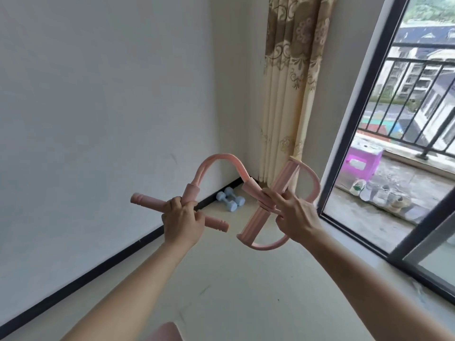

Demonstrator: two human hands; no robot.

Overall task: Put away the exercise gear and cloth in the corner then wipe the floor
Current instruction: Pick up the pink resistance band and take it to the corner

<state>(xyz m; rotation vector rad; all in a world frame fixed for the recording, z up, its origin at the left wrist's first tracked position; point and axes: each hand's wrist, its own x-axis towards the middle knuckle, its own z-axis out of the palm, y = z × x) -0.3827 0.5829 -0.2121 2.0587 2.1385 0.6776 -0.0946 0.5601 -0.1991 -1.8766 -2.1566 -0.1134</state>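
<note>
I hold a pink pedal resistance puller (221,163) in the air in front of me, its elastic bands arching upward between my hands. My left hand (182,221) grips the straight pink handle bar at its middle. My right hand (294,214) grips the ribbed foot bar and the band joint, with the index finger stretched out. Two pale blue dumbbells (230,198) lie on the floor in the corner, beyond the puller. No cloth is in view.
A white wall with a black skirting board (98,264) runs along the left. A patterned beige curtain (285,94) hangs in the corner. On the right is a dark-framed sliding window (349,134), with a purple stool (363,162) and shoes outside. A pink object (163,332) shows at the bottom edge.
</note>
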